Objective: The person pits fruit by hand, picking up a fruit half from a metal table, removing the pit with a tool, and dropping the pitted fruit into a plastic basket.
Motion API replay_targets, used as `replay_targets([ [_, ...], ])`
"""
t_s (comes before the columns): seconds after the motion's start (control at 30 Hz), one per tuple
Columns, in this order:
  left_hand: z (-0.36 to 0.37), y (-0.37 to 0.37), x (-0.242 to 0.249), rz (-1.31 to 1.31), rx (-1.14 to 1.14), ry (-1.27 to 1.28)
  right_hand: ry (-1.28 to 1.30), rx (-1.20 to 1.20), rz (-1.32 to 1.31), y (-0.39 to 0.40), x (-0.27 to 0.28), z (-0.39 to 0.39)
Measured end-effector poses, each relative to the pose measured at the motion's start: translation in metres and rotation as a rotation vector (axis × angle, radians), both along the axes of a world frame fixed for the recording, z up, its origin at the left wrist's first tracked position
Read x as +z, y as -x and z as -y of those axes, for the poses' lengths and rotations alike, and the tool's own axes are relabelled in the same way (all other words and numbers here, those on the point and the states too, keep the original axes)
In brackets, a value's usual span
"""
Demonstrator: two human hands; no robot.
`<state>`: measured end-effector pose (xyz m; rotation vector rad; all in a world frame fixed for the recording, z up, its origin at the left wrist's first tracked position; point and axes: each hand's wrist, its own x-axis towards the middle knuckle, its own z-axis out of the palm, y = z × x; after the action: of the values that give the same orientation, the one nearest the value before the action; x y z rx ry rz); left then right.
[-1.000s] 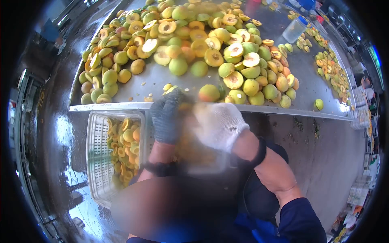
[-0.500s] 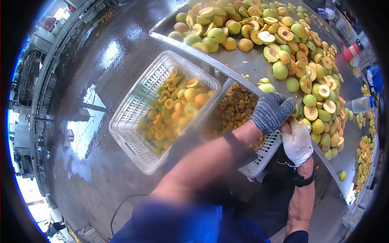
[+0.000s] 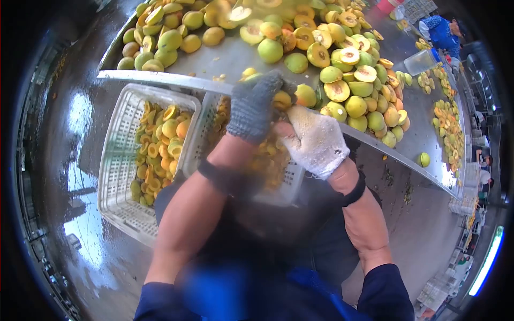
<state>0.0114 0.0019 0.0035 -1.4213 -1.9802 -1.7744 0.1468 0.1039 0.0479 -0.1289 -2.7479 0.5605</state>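
My left hand (image 3: 252,107), in a grey knit glove, is closed on a yellowish piece of stone fruit (image 3: 282,100) over the near edge of the metal table (image 3: 214,58). My right hand (image 3: 319,140) wears a white glove with the thumb tip bare. Its fingers are curled close against the fruit, and whatever they hold is hidden. Under both hands stands a white crate (image 3: 293,184) holding small brown and yellow fruit scraps. Whole and halved green-yellow stone fruits (image 3: 356,107) lie heaped just beyond my hands.
Left of the scrap crate, a white basket (image 3: 120,200) holds pitted fruit halves (image 3: 160,150). A clear bottle with a blue cap (image 3: 421,61) lies on the table, near more halves (image 3: 448,131) along the far side. A person in blue (image 3: 441,35) is at upper right. The floor (image 3: 80,155) looks wet.
The view has swung right, so table and baskets appear further left. Both hands stay close together above the scrap crate; a piece of fruit now shows between them.
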Motion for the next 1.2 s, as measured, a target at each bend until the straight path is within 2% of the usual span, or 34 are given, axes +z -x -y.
replay_targets([
  [0.03, -0.004, 0.001, 0.002, -0.059, 0.050, 0.021, 0.023, -0.004, -0.047, 0.001, -0.002, -0.002],
  [0.1, -0.010, -0.001, -0.031, 0.448, -0.028, -0.059, 0.038, -0.031, -0.110, 0.000, -0.012, 0.001],
  [0.13, -0.013, -0.001, -0.030, 0.739, -0.085, -0.143, 0.030, -0.071, -0.148, -0.001, -0.014, 0.007],
  [0.23, -0.016, -0.005, -0.017, 1.704, -0.174, -0.610, 0.160, -0.095, -0.224, -0.001, -0.024, 0.020],
  [0.4, -0.010, -0.001, -0.011, 1.610, -0.157, -0.608, 0.340, -0.007, -0.289, 0.004, -0.022, 0.020],
  [0.5, 0.004, -0.009, 0.023, 1.461, -0.187, -0.490, 0.691, 0.010, -0.206, -0.004, -0.021, 0.022],
  [0.53, 0.003, -0.007, 0.018, 1.291, -0.187, -0.414, 0.825, 0.008, -0.170, -0.007, -0.021, 0.022],
  [0.6, 0.010, 0.000, 0.006, 0.891, -0.132, -0.183, 1.309, -0.014, 0.133, -0.014, -0.027, 0.016],
  [0.67, 0.021, 0.006, 0.004, 0.408, 0.050, 0.075, 1.414, -0.024, 0.239, -0.017, -0.026, 0.011],
  [0.7, 0.026, 0.004, 0.014, 0.302, 0.070, 0.119, 1.464, -0.036, 0.289, -0.019, -0.023, 0.010],
  [0.73, 0.030, 0.003, 0.023, 0.194, 0.086, 0.160, 1.362, 0.017, 0.208, -0.019, -0.026, 0.009],
  [0.77, 0.037, 0.008, 0.030, 0.431, -0.013, 0.100, 1.256, 0.065, 0.128, -0.019, -0.030, 0.008],
  [0.83, 0.060, 0.026, 0.041, 0.902, -0.209, -0.022, 1.251, 0.100, 0.138, -0.022, -0.022, 0.005],
  [0.9, 0.089, 0.039, 0.058, 0.700, 0.075, 0.415, 1.301, 0.120, 0.165, -0.025, -0.017, 0.003],
  [0.93, 0.103, 0.047, 0.052, 0.563, 0.210, 0.526, 1.291, 0.114, 0.189, -0.026, -0.014, 0.002],
  [1.0, 0.121, 0.051, 0.048, 0.186, 0.389, 0.532, 1.212, 0.090, 0.239, -0.028, -0.010, 0.001],
  [1.1, 0.112, 0.027, 0.052, 0.569, 0.190, 0.291, 1.165, 0.127, 0.149, -0.023, -0.011, 0.009],
  [1.17, 0.103, 0.006, 0.059, 0.761, -0.157, 0.323, 1.214, 0.147, 0.134, -0.019, -0.011, 0.013],
  [1.2, 0.096, -0.004, 0.060, 0.832, -0.220, 0.300, 1.252, 0.140, 0.179, -0.019, -0.011, 0.013],
])
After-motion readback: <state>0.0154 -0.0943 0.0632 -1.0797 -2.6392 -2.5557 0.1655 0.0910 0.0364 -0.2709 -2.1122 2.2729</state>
